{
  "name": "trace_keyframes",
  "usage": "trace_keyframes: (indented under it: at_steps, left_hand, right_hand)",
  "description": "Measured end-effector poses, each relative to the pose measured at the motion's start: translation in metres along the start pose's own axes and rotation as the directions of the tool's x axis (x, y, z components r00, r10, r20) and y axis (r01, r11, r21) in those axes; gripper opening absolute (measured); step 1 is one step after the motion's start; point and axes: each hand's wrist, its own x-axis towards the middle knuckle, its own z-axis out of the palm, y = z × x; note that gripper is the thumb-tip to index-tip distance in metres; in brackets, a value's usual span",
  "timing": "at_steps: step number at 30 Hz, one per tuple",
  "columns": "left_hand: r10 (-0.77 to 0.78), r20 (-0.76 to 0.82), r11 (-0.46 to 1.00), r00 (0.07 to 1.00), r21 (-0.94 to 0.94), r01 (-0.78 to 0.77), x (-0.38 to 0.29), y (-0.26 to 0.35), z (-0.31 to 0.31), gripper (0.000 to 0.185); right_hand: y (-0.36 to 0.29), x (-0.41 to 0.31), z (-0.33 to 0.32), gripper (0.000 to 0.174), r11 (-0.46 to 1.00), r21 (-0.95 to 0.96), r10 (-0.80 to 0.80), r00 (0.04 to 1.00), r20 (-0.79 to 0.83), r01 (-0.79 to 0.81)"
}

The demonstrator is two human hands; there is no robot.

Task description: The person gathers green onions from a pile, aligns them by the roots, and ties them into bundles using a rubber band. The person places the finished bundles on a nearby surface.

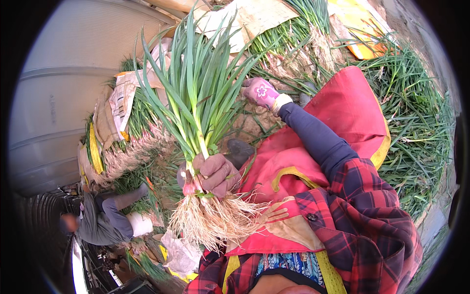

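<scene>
My left hand (216, 174), in a brown knit glove, grips a bunch of green garlic plants (198, 121) just above the bulbs. The long leaves point up and away from me; the pale, stringy roots hang over my red apron (286, 147). My right hand (260, 92), in a pink glove with a flower print, reaches out to the right of the leaves. Its fingertips lie partly behind foliage, and I cannot tell whether they hold anything. Both hands are assigned by the sleeves and the arms' positions, with the left sleeve mostly hidden.
Rows of bundled plants (136, 143) lie at the left, partly under sacks. More bundles (293, 55) lie ahead, near an orange and white sack (361, 29). Loose green plants (411, 121) are heaped at the right. Another person (106, 217) sits at the lower left.
</scene>
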Motion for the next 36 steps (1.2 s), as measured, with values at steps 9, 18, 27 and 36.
trace_keyframes:
  at_steps: [9,18,27,36]
  left_hand:
    - [0.202,0.046,0.965,0.978,0.160,-0.207,-0.007,0.001,0.016,0.019]
    - [0.133,-0.200,0.982,0.971,0.159,-0.102,0.016,-0.001,0.014,0.026]
    - [0.260,-0.278,0.945,0.925,0.269,-0.184,-0.025,0.007,0.021,0.022]
    - [0.235,-0.570,0.962,0.787,0.254,-0.103,-0.019,-0.003,0.028,0.028]
  right_hand:
    - [-0.013,-0.002,-0.066,0.027,-0.132,0.874,0.637,0.635,0.437,-0.468]
    - [-0.073,0.009,-0.063,0.028,-0.087,0.772,0.303,0.721,0.623,-0.630]
    - [-0.032,0.015,-0.083,0.018,-0.536,0.841,0.752,0.496,0.434,0.078]
    - [-0.121,0.044,-0.105,0.031,0.257,0.816,0.299,0.846,0.442,-0.518]
